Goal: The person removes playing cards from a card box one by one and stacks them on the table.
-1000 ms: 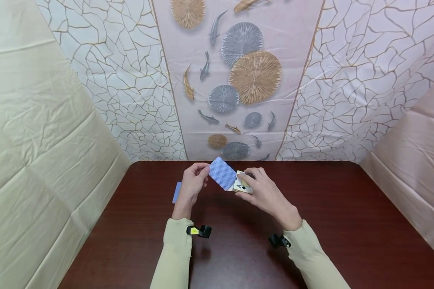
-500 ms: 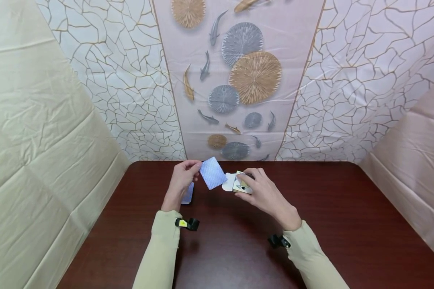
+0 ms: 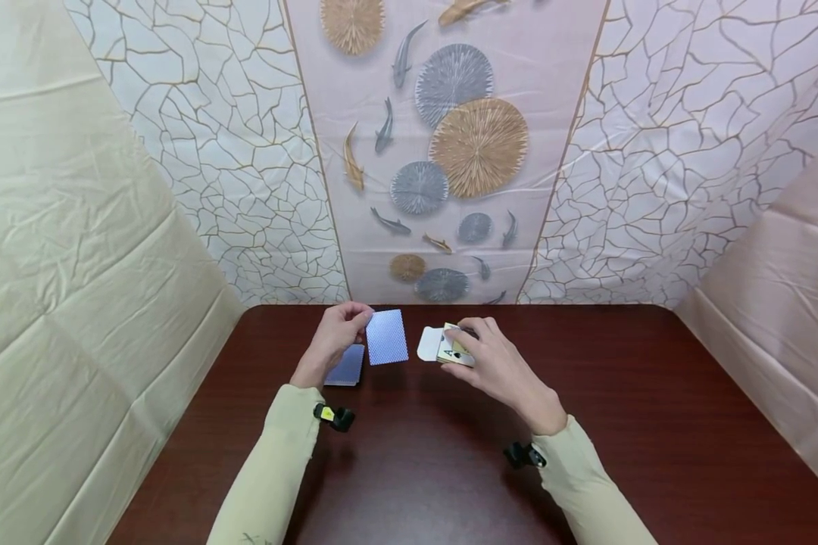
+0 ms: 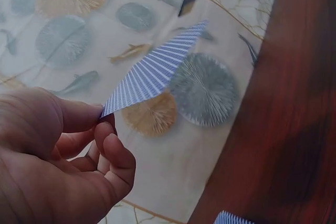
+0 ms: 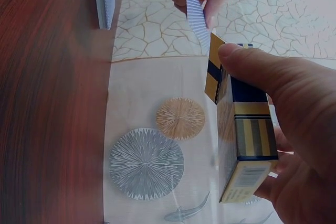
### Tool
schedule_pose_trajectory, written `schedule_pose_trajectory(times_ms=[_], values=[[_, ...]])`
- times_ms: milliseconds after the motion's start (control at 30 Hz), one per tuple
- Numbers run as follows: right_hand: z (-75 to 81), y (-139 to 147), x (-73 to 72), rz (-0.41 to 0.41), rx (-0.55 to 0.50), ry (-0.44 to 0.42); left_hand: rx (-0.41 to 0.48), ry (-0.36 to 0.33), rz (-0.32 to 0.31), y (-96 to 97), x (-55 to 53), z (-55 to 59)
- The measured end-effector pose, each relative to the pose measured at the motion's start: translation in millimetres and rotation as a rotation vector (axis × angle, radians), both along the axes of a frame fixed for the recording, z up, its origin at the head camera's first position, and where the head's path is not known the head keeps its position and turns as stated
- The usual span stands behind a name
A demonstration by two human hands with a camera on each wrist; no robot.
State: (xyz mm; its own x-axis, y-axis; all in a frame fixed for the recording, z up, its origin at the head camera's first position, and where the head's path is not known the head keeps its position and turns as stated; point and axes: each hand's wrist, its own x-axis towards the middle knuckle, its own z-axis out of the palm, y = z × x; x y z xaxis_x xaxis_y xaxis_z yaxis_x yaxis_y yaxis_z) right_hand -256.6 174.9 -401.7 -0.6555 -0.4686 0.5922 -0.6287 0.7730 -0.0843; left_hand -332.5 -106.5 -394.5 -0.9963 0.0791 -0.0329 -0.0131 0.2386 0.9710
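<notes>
In the head view my left hand (image 3: 334, 338) pinches one blue-backed playing card (image 3: 387, 337) by its corner, thumb against fingertips. The left wrist view shows this card (image 4: 155, 72) nearly edge-on. Right of it, my right hand (image 3: 492, 356) grips a playing card box (image 3: 455, 347) with an ace of spades design on its face. The box's flap (image 3: 430, 344) hangs out toward the left, white on the inside. Gold and dark blue stripes cover the box (image 5: 249, 124) in the right wrist view. Below my left hand, a stack of blue-backed cards (image 3: 346, 365) lies on the table.
The dark reddish-brown table (image 3: 423, 469) ends at the back against a patterned cloth (image 3: 477, 227) printed with fish and round leaves. Pale cloth (image 3: 109, 303) hangs at the left side and more cloth (image 3: 770, 303) at the right. Each sleeve carries a black wrist camera.
My left hand has drawn the card leftward, away from the box, and turned it more upright. The box's white flap and more of the card stack have come into view. My right hand stays put.
</notes>
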Motion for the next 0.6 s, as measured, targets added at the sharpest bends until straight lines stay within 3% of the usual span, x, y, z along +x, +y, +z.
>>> schedule_pose_trajectory(times_ms=[233, 433, 600], values=[[0.0, 0, 0.4, -0.004, 0.006, 0.012, 0.005, -0.048, -0.014, -8.5, -8.7, -1.6], [0.3, 0, 0.5, -0.001, 0.004, 0.018, -0.086, -0.052, -0.012, -16.5, -13.0, -7.8], [0.7, 0, 0.3, -0.003, 0.0, 0.01, -0.098, -0.057, -0.02, -22.0, -17.4, -14.8]])
